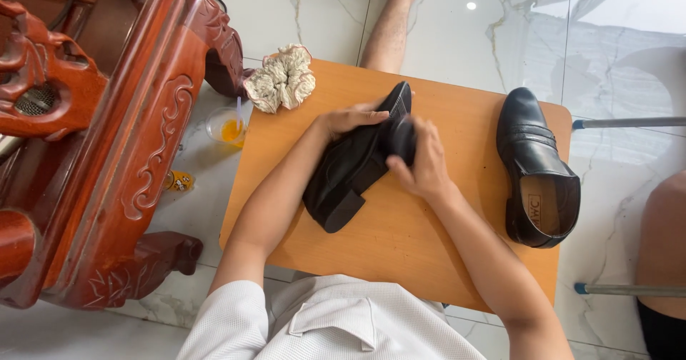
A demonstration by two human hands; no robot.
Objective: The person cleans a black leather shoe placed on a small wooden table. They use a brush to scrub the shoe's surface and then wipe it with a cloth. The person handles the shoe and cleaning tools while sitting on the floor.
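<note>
Item in hand: you steady a black shoe [350, 167] tilted on its side on the wooden table [400, 246] with your left hand [350, 119], right hand [421, 163] clenched around a dark brush [400, 137] against it; second shoe [536, 167] stands untouched, well apart.

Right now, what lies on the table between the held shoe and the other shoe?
Only bare table, in the head view, between the held shoe and the other shoe.

Glossy leather shoe [354, 167], matt wooden table [443, 253]
</note>
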